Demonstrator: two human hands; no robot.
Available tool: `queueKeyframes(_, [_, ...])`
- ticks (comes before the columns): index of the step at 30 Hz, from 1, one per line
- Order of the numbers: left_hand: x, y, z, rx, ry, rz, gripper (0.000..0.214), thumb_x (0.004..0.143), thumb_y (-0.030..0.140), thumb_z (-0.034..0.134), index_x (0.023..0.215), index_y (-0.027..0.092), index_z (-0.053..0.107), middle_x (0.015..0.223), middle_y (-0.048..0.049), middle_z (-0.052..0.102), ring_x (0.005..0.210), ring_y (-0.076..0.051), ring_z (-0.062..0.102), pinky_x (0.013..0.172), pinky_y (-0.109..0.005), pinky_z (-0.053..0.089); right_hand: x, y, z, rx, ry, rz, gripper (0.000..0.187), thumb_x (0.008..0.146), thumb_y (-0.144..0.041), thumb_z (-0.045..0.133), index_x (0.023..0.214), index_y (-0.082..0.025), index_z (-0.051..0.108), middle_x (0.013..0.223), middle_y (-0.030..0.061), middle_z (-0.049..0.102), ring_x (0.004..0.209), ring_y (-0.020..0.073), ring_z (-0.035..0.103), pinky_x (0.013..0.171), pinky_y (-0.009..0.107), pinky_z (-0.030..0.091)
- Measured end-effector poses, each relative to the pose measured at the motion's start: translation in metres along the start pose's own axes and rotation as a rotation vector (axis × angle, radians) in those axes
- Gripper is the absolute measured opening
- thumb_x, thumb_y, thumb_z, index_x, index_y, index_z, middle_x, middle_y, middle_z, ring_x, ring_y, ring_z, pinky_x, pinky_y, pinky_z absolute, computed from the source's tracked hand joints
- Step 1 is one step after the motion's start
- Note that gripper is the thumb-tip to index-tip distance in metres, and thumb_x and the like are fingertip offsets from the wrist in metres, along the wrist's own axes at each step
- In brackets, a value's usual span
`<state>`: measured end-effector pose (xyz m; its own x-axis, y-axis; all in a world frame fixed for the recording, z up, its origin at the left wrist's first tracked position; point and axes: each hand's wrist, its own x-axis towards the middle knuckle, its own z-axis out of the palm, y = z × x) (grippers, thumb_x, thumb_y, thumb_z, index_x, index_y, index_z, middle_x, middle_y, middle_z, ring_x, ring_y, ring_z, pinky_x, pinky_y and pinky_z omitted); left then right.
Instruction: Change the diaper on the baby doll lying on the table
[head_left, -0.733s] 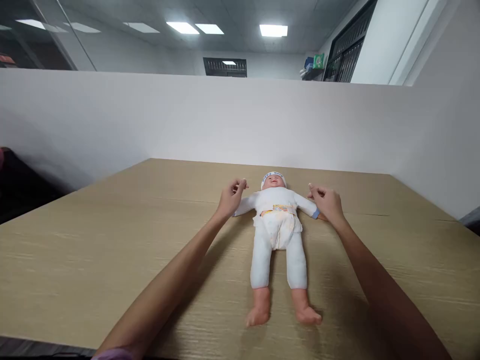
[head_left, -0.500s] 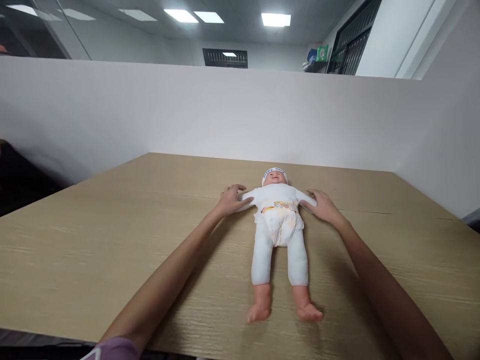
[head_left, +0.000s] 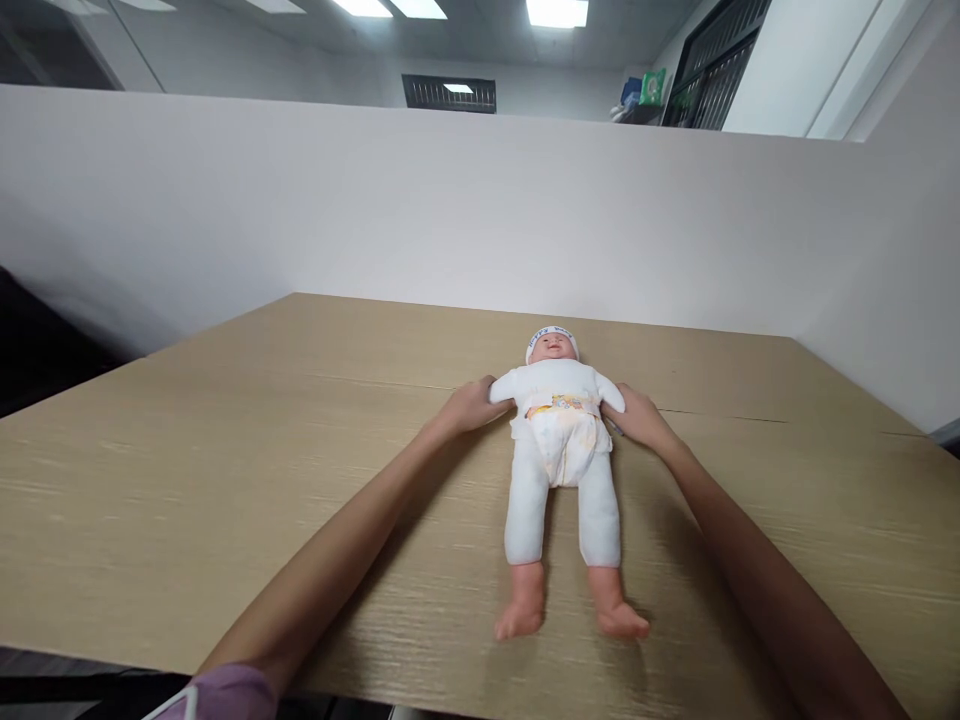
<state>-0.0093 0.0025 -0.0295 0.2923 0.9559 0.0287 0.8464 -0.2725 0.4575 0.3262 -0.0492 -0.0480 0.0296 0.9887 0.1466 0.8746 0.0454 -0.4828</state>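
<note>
A baby doll point(head_left: 561, 378) in white clothing and a white headband lies on its back on the table, head away from me and bare feet toward me. Around its hips is a white diaper point(head_left: 566, 448) with a colorful waistband. My left hand point(head_left: 471, 406) is closed on the doll's arm at the left of the view, thumb along its lower side and the fingertips hidden behind it. On the other side, my right hand point(head_left: 637, 416) grips the other arm in the same way, its fingers partly hidden.
The wooden table point(head_left: 225, 470) has its front edge near me at the bottom. A white partition wall point(head_left: 450, 210) rises behind it. Something dark point(head_left: 45, 345) stands past the table's left edge.
Both hands have closed from loosely spread fingers onto the doll's arms, which now sit slightly higher. The view has tilted down a little.
</note>
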Motion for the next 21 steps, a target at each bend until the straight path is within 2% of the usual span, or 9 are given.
queueKeyframes(3, [-0.007,0.021,-0.005,0.004,0.016,-0.027,0.046,0.086,0.053,0.063,0.113,0.017,0.071,0.113,-0.0164,0.081,0.102,-0.037,0.076,0.077,-0.035,0.053,-0.002,-0.015,-0.004,-0.008,0.04,0.038,0.03,0.097,-0.032,0.061,0.12,-0.018,0.074,0.123,0.017,0.08,0.11,0.0332,0.076,0.087,0.033,0.054])
queueKeyframes(5, [-0.018,0.039,-0.02,-0.006,0.042,-0.035,0.043,0.087,0.051,0.062,0.113,0.017,0.07,0.112,-0.0143,0.081,0.1,-0.035,0.076,0.075,-0.034,0.052,-0.006,-0.024,-0.017,-0.002,0.076,0.049,0.031,0.097,-0.033,0.06,0.122,-0.02,0.073,0.123,0.0148,0.08,0.111,0.0317,0.076,0.088,0.032,0.054])
queueKeyframes(7, [-0.039,0.059,-0.043,-0.033,0.094,-0.029,0.044,0.09,0.053,0.06,0.116,0.019,0.068,0.115,-0.0118,0.081,0.101,-0.033,0.076,0.074,-0.033,0.051,-0.016,-0.032,-0.038,0.05,0.121,0.045,0.036,0.098,-0.035,0.057,0.128,-0.022,0.072,0.125,0.0121,0.081,0.113,0.0302,0.075,0.09,0.033,0.056])
queueKeyframes(11, [-0.112,0.101,-0.086,-0.143,0.241,0.046,0.05,0.092,0.065,0.058,0.118,0.023,0.063,0.107,-0.0061,0.078,0.093,-0.032,0.073,0.07,-0.033,0.05,-0.064,-0.045,-0.092,0.321,0.215,-0.054,0.048,0.093,-0.039,0.062,0.136,-0.022,0.071,0.128,0.0093,0.08,0.115,0.0309,0.074,0.095,0.038,0.058])
queueKeyframes(13, [-0.16,0.115,-0.09,-0.2,0.282,0.092,0.052,0.091,0.066,0.059,0.122,0.025,0.061,0.107,-0.005,0.076,0.093,-0.033,0.072,0.073,-0.035,0.051,-0.101,-0.049,-0.116,0.4,0.211,-0.119,0.05,0.09,-0.039,0.063,0.135,-0.021,0.073,0.128,0.0092,0.08,0.117,0.0327,0.073,0.098,0.04,0.059])
queueKeyframes(14, [-0.186,0.119,-0.084,-0.234,0.3,0.109,0.053,0.089,0.065,0.061,0.125,0.026,0.06,0.108,-0.0053,0.075,0.094,-0.034,0.071,0.076,-0.038,0.052,-0.122,-0.049,-0.126,0.426,0.19,-0.131,0.052,0.089,-0.04,0.063,0.136,-0.021,0.074,0.128,0.0095,0.08,0.118,0.0337,0.073,0.098,0.04,0.059])
queueKeyframes(16, [-0.242,0.121,-0.059,-0.305,0.281,0.133,0.054,0.087,0.061,0.065,0.13,0.029,0.058,0.113,-0.0071,0.074,0.101,-0.036,0.07,0.083,-0.042,0.053,-0.167,-0.045,-0.139,0.462,0.137,-0.122,0.055,0.088,-0.044,0.066,0.138,-0.022,0.074,0.129,0.0099,0.079,0.118,0.0357,0.073,0.096,0.041,0.061])
queueKeyframes(18, [-0.299,0.114,-0.017,-0.36,0.201,0.13,0.056,0.085,0.057,0.069,0.134,0.032,0.057,0.119,-0.0089,0.072,0.105,-0.037,0.068,0.087,-0.046,0.054,-0.215,-0.037,-0.142,0.476,0.063,-0.125,0.057,0.087,-0.047,0.07,0.139,-0.023,0.074,0.131,0.0096,0.079,0.12,0.0369,0.073,0.096,0.041,0.062])
queueKeyframes(21, [-0.376,0.09,0.053,-0.386,-0.013,0.147,0.049,0.084,0.053,0.07,0.128,0.032,0.062,0.112,-0.0115,0.072,0.099,-0.036,0.067,0.086,-0.048,0.054,-0.283,-0.026,-0.131,0.47,-0.058,-0.148,0.058,0.085,-0.036,0.072,0.142,-0.027,0.073,0.143,0.0083,0.074,0.134,0.0366,0.067,0.112,0.043,0.056])
